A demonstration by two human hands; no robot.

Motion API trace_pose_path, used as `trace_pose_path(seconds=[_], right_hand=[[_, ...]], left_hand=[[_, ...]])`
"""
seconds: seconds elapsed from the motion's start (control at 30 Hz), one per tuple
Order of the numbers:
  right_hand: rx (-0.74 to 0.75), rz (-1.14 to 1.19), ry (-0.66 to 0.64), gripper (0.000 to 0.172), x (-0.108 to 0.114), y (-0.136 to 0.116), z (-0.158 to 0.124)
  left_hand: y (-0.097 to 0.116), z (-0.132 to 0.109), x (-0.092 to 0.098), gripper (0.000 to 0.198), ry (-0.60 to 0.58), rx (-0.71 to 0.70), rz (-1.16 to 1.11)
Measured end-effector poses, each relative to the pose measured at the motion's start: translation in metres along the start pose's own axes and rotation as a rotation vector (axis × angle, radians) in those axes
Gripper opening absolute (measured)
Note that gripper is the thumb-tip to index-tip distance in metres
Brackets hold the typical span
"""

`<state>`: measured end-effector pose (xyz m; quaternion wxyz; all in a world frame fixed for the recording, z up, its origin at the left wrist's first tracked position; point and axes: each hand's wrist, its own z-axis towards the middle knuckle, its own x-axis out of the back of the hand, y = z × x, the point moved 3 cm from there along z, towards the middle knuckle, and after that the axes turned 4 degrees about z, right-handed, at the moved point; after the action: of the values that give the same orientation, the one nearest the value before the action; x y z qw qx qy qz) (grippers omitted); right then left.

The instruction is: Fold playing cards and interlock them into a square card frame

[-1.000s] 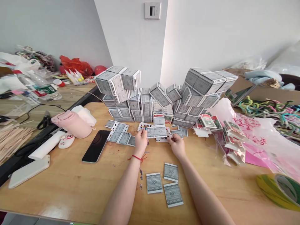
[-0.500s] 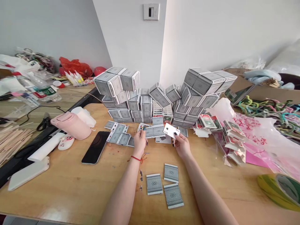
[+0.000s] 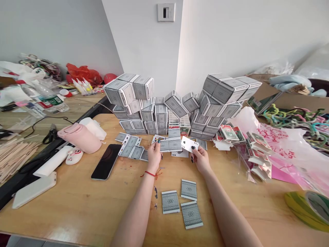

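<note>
The table (image 3: 102, 206) carries stacked card blocks (image 3: 161, 120). In front of them, the left hand (image 3: 154, 155) pinches joined cards (image 3: 171, 145) between its fingers; the right hand (image 3: 202, 160) pinches a playing card (image 3: 188, 144) by one end, beside them.

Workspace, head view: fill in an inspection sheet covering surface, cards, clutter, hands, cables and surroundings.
Surface: wooden tabletop, with dark and red marks near the middle.
Cards: stacked card blocks towards the back; three card squares lying between the forearms.
Clutter: black phone, pink tumbler, tape roll, opened card boxes.
Hands: left hand grips a patterned card piece; right hand pinches a two of spades.
Cables: thin black cable, far left.
Surroundings: pale walls, wall plate.
</note>
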<state>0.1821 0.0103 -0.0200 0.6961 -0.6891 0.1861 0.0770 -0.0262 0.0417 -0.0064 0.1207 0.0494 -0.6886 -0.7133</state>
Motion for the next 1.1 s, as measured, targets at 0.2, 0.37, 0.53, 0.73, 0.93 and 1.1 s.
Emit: trace_pose_path(seconds=[0.2, 0.37, 0.53, 0.73, 0.93, 1.1], right_hand=[[0.041, -0.137, -0.079, 0.028, -0.006, -0.007, -0.003], [0.011, -0.141, -0.156, 0.029, -0.003, -0.006, -0.001], [-0.063, -0.158, -0.213, 0.029, 0.005, -0.001, 0.002], [-0.114, -0.159, -0.247, 0.032, 0.005, -0.003, 0.001], [-0.139, -0.186, -0.253, 0.033, 0.006, -0.003, 0.001], [-0.166, -0.164, -0.260, 0.035, 0.008, -0.004, 0.002]], left_hand=[[0.006, -0.001, 0.007, 0.031, 0.092, -0.225, 0.268], [0.007, 0.000, 0.009, 0.031, 0.106, -0.242, 0.293], [0.008, 0.001, 0.011, 0.031, 0.095, -0.259, 0.291], [0.006, 0.003, 0.013, 0.031, 0.082, -0.247, 0.309], [0.005, 0.003, 0.013, 0.032, 0.083, -0.236, 0.305], [0.005, 0.004, 0.012, 0.032, 0.077, -0.236, 0.299]])
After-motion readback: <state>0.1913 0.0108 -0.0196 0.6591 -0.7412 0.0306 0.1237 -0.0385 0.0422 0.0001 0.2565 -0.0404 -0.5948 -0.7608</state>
